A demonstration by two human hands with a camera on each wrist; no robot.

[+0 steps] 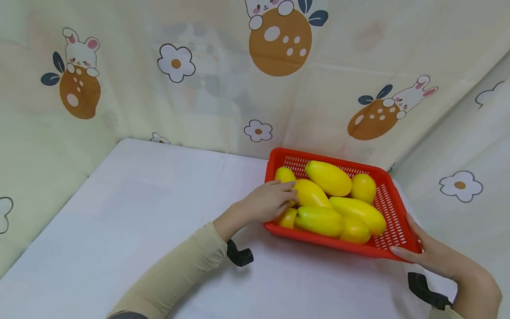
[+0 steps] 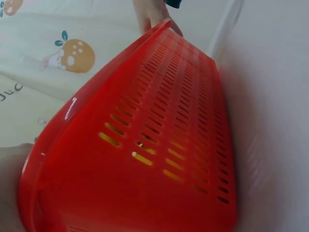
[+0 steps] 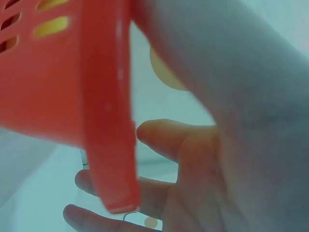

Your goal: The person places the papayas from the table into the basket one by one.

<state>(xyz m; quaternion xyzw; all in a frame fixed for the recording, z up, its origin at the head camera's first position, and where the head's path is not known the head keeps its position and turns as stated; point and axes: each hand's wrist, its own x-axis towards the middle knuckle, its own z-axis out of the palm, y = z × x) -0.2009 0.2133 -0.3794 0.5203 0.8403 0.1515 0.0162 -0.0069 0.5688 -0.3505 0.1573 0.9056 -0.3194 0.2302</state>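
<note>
A red plastic basket (image 1: 318, 243) with slotted walls sits toward the right of the white-covered table and holds several yellow mangoes (image 1: 328, 178). Over its left rim reaches my left hand (image 1: 267, 201), fingers slightly bent and spread against the leftmost mangoes. In the left wrist view that hand (image 2: 12, 183) shows beyond the rim, its fingertips hidden by the basket wall. At the front right corner my right hand (image 1: 434, 254) holds the basket, thumb on the front rim and fingers along the right side. The right wrist view shows the rim between thumb and spread fingers (image 3: 159, 137).
The white tabletop (image 1: 131, 208) stretches out left of the basket. Behind it hangs a cream curtain (image 1: 223, 102) printed with rabbits and flowers, close to the basket's back rim. Another printed curtain (image 1: 462, 146) runs along the right side. Black camera mounts (image 1: 240, 254) jut from both wrists.
</note>
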